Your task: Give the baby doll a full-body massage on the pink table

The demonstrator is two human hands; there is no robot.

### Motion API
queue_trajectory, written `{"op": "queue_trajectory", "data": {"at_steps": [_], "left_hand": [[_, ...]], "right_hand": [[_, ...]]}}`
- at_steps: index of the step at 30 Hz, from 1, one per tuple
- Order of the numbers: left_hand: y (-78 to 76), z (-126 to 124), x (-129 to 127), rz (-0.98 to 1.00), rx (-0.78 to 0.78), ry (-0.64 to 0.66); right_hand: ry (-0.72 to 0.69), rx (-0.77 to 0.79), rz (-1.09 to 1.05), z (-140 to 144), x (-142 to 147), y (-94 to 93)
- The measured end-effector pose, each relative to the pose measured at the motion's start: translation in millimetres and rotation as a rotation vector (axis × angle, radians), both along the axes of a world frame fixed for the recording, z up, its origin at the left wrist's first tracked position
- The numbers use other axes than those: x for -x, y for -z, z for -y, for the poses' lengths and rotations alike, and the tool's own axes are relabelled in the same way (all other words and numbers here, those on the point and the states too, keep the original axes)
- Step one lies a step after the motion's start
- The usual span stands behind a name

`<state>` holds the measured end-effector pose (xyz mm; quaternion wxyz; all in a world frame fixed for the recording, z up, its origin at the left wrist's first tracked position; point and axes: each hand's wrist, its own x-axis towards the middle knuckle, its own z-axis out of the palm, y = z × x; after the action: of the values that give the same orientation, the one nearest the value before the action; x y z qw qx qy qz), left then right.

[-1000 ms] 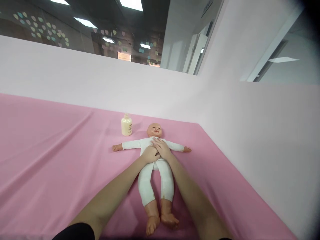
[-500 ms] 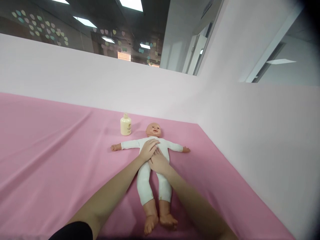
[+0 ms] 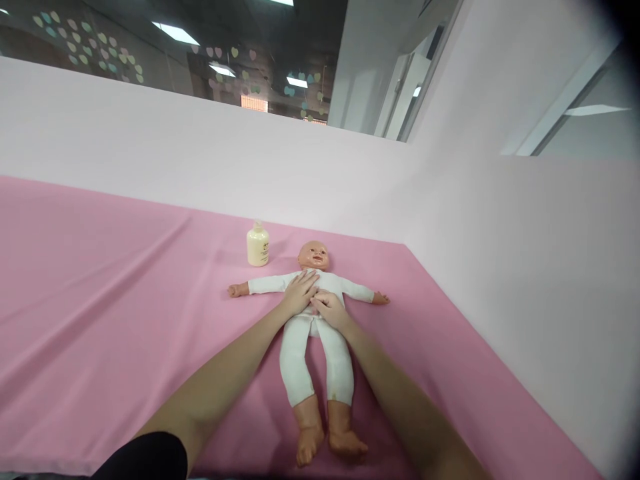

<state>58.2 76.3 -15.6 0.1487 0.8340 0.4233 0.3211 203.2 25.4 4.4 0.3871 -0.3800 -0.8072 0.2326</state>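
Observation:
On its back on a pink sheet lies a baby doll (image 3: 295, 360) in a white body and leggings, its arms stretched out sideways and its bare feet toward me. My left hand (image 3: 301, 292) rests flat on the doll's chest, fingers apart and pointing up toward its neck. Beside it, my right hand (image 3: 331, 309) touches the right part of the doll's belly, its fingers slightly bent and pointing left toward the left hand. Neither hand grips anything. Left of the doll's head stands a cream pump bottle (image 3: 257, 247).
The pink sheet (image 3: 125, 300) covers the surface, with a few folds on the left. A white wall (image 3: 200, 160) runs along the back, and another wall (image 3: 525, 267) closes the right side. Windows (image 3: 175, 67) with heart stickers are above.
My hands have moved apart: the left lies flatter and higher on the chest, while the right has slid up and right with its fingers more bent. The view has shifted slightly.

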Motion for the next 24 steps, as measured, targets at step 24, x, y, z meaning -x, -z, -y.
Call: {"op": "queue_trajectory", "data": {"at_steps": [24], "left_hand": [[0.1, -1.3, 7.1, -0.042, -0.007, 0.060]], "right_hand": [[0.365, -0.051, 0.385, -28.2, -9.4, 8.1]]}}
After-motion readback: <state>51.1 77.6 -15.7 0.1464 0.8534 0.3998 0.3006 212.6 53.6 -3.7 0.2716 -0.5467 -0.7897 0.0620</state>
